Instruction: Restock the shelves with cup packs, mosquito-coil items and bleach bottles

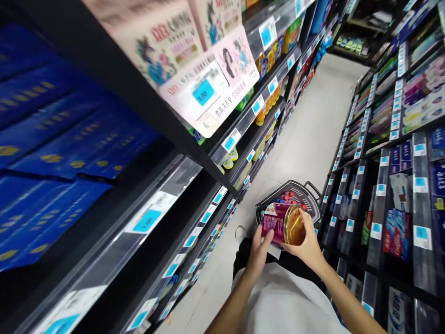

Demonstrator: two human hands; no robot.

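The left hand (259, 250) and right hand (308, 243) together grip a purple can (274, 225) by its side and gold end (295, 227), holding it tilted over a dark perforated basket (314, 209) with small red-topped items (289, 196) inside, between stocked shelves (239, 127).

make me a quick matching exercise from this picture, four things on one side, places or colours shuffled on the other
Things:
1. left hand
2. right hand
3. basket
4. boxes at the picture's far left

Places or colours:
A. deep blue
B. at the gold end of the can
C. partly hidden behind the can
D. at the can's purple side

Right pairs: 1-D, 2-B, 3-C, 4-A
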